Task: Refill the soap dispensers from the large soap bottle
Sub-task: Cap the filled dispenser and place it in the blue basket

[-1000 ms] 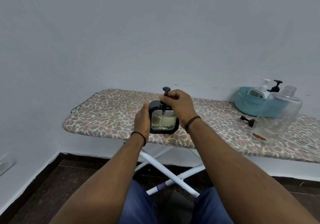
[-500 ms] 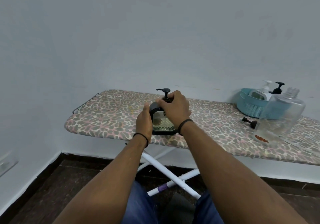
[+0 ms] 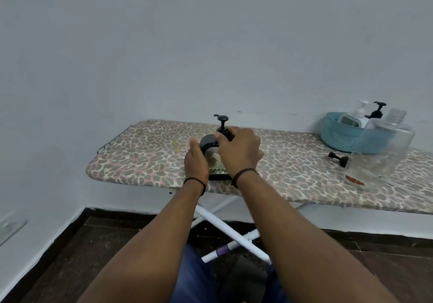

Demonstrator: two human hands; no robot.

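Observation:
A black, square soap dispenser (image 3: pixel 210 144) with a glassy patterned face stands on the ironing board (image 3: pixel 150 157), near its front edge. My left hand (image 3: pixel 196 162) grips its left side. My right hand (image 3: pixel 239 150) is curled round the collar of its black pump (image 3: pixel 222 121), whose head sticks up above my fingers. The large clear soap bottle (image 3: pixel 379 148) stands uncapped at the right, nearly empty. A loose black pump cap (image 3: pixel 338 157) lies just left of it.
A teal basket (image 3: pixel 337 136) at the back right holds a white-pump dispenser (image 3: pixel 359 113) and a black-pump dispenser (image 3: pixel 377 109). A wall runs close behind the board. White crossed legs (image 3: pixel 225 230) stand under it, over a dark floor.
Both hands lowered the black dispenser from in front of me onto the ironing board. My right hand turned round the pump collar, and the nozzle now points left.

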